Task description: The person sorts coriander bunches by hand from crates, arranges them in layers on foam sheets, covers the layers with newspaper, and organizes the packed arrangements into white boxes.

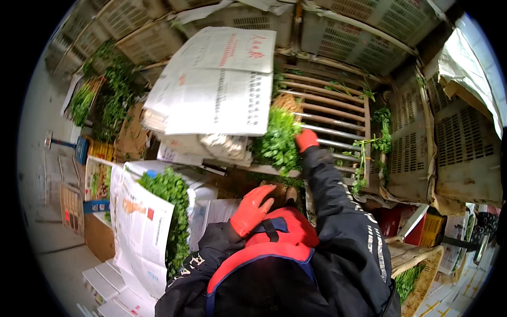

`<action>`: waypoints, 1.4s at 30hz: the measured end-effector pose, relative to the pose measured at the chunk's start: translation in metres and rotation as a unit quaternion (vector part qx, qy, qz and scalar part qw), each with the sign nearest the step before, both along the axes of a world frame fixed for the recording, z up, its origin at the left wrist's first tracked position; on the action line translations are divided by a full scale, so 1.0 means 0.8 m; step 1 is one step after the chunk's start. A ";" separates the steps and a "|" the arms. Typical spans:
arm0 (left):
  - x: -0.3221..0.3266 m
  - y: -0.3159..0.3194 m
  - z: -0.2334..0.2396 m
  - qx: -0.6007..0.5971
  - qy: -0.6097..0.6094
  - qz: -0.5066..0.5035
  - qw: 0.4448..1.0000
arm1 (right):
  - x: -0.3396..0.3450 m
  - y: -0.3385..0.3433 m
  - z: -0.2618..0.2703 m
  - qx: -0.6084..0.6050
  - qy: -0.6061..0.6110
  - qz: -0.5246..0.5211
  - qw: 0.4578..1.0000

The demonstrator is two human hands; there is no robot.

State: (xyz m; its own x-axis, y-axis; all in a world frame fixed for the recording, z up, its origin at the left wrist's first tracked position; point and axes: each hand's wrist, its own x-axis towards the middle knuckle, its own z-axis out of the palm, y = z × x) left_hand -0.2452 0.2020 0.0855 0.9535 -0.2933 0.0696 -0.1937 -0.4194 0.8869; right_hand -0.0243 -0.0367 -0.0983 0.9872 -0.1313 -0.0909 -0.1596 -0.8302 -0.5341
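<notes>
My right hand [307,139], in a red glove, reaches forward to a slatted metal rack [332,117]. It is at the right edge of a bunch of leafy greens [279,140], whose tan root end points away from me. The hand is blurred and its fingertips are hidden, so its grip does not show. A thick stack of newspapers [218,95] lies left of the bunch and meets its leaves. My left hand [251,210], also red-gloved, hovers before my red apron [283,237] with its fingers apart and nothing in it.
Newspaper [146,233] partly covers more greens [176,222] at lower left. Plastic crates [408,146] wall the rack at the back and right. Loose stems [360,166] hang over its right edge. A heap of greens [115,91] stands at far left, a wooden-edged container [422,277] at lower right.
</notes>
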 end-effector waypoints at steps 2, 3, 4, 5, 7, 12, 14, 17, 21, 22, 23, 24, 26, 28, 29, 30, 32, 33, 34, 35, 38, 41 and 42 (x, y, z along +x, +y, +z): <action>0.028 -0.038 -0.006 0.000 0.042 0.005 0.999 | -0.004 0.047 0.008 -0.224 0.032 0.213 0.950; 0.047 -0.065 -0.007 0.006 0.058 -0.011 0.998 | 0.002 0.056 -0.013 0.041 0.029 -0.075 0.996; 0.060 -0.078 -0.011 -0.010 0.080 -0.010 0.997 | -0.005 0.068 0.004 0.073 0.015 -0.051 0.996; 0.074 -0.092 -0.010 -0.024 0.098 -0.017 0.995 | -0.004 0.060 0.019 0.109 0.046 -0.030 0.993; 0.093 -0.116 -0.011 -0.001 0.089 -0.039 0.995 | -0.007 0.009 0.030 0.119 0.033 0.048 0.991; 0.127 -0.136 -0.030 -0.003 0.106 -0.081 0.991 | -0.044 -0.182 0.087 -0.195 -0.140 -0.072 0.968; 0.137 -0.140 -0.036 -0.009 0.135 -0.107 0.985 | -0.065 -0.238 0.085 -0.233 -0.118 -0.112 0.959; 0.147 -0.153 -0.034 -0.024 0.217 -0.176 0.960 | -0.109 -0.325 0.032 -0.179 -0.135 -0.104 0.969; 0.159 -0.172 -0.060 -0.010 0.167 -0.285 0.944 | -0.208 -0.415 0.036 -0.243 -0.096 -0.278 0.924; 0.164 -0.173 -0.061 0.014 0.123 -0.298 0.946 | -0.222 -0.406 0.065 -0.226 -0.052 -0.319 0.919; 0.170 -0.180 -0.064 0.026 0.077 -0.321 0.944 | -0.233 -0.392 0.103 -0.175 -0.077 -0.344 0.919; 0.172 -0.192 -0.083 0.033 0.011 -0.313 0.949 | -0.239 -0.367 0.138 -0.159 -0.168 -0.359 0.904; 0.182 -0.219 -0.117 0.026 -0.060 -0.310 0.948 | -0.261 -0.302 0.222 -0.103 -0.238 -0.345 0.902; 0.187 -0.236 -0.138 0.047 -0.176 -0.352 0.918 | -0.324 -0.227 0.253 -0.016 -0.210 -0.298 0.931; 0.189 -0.240 -0.150 0.086 -0.130 -0.386 0.909 | -0.354 -0.187 0.282 0.033 -0.171 -0.271 0.947; 0.194 -0.247 -0.158 0.096 -0.143 -0.399 0.901 | -0.382 -0.163 0.304 0.092 -0.138 -0.273 0.947; 0.195 -0.238 -0.162 0.090 -0.147 -0.400 0.900 | -0.456 -0.128 0.339 0.154 -0.110 -0.300 0.935; 0.194 -0.234 -0.167 0.068 -0.131 -0.393 0.908 | -0.494 -0.117 0.353 0.149 -0.106 -0.329 0.926; 0.195 -0.229 -0.177 0.074 -0.132 -0.368 0.918 | -0.525 -0.111 0.368 0.140 -0.115 -0.386 0.905; 0.196 -0.226 -0.187 0.069 -0.133 -0.364 0.919 | -0.557 -0.107 0.379 0.130 -0.122 -0.440 0.880; 0.197 -0.233 -0.194 0.075 -0.095 -0.360 0.925 | -0.648 -0.113 0.409 -0.004 -0.117 -0.536 0.836; 0.191 -0.255 -0.184 0.091 -0.096 -0.316 0.939 | -0.731 -0.137 0.435 -0.058 -0.114 -0.590 0.798; 0.182 -0.265 -0.188 0.062 -0.104 -0.306 0.944 | -0.765 -0.147 0.436 -0.071 -0.102 -0.617 0.778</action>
State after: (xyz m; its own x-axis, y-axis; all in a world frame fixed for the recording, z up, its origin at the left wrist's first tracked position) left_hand -0.0996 -0.0103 -0.0645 0.5718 -0.8036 0.1652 -0.5976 -0.2701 0.7549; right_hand -0.6365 -0.1540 0.2506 0.0950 -0.9838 0.1520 -0.8050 -0.1658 -0.5696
